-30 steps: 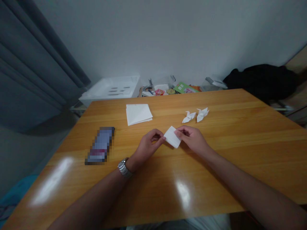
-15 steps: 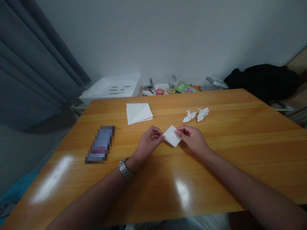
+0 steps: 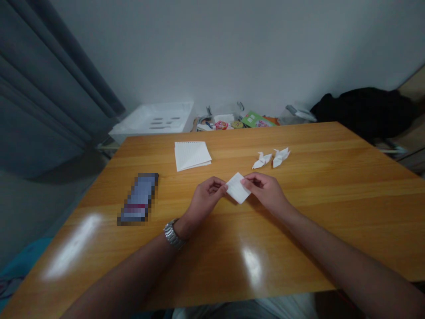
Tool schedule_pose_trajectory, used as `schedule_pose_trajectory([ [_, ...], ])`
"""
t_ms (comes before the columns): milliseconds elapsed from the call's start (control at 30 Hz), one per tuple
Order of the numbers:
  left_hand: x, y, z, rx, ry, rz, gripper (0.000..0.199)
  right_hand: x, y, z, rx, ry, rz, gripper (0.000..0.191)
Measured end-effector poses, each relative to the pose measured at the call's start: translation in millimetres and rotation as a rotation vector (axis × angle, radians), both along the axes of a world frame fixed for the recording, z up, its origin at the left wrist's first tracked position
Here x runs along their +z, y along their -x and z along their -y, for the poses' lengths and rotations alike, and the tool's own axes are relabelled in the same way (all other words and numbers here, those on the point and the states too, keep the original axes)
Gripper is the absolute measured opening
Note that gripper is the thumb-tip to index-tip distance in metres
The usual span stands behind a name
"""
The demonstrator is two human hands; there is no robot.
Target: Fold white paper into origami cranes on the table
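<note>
A small white square of folded paper is held cornerwise over the table, one point toward me. My left hand pinches its left corner between thumb and finger. On the right side, my right hand grips it with the thumb on top and the other fingers behind, partly hidden. Just beyond my right hand stand two folded paper cranes, one on the left and one on the right. A few lined sheets of paper lie farther back on the left.
The wooden table fills most of the view. A phone with a blurred screen lies at left. Behind the far edge are a white plastic tray, a green packet, assorted small items and a black cloth.
Almost nothing differs. My left fingers have shifted very slightly at the paper's left corner; both hands still hold the paper in the same place.
</note>
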State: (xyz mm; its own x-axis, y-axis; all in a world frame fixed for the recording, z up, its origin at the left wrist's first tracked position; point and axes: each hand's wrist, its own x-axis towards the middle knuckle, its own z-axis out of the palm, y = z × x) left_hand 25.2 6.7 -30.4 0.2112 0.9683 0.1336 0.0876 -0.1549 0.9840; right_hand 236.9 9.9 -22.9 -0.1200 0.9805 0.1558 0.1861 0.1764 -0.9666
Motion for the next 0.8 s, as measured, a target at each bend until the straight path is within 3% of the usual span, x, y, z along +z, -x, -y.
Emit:
schedule_pose_trajectory([
  [367,2.0,3.0,1.4,-0.016,-0.08,-0.089,0.021,-0.5,1.4,0.9,0.091,0.043,-0.052,0.023],
  [800,3.0,4.5,2.8,-0.046,-0.149,-0.202,0.019,3.6,0.8,3.4,0.073,-0.011,-0.005,0.022],
])
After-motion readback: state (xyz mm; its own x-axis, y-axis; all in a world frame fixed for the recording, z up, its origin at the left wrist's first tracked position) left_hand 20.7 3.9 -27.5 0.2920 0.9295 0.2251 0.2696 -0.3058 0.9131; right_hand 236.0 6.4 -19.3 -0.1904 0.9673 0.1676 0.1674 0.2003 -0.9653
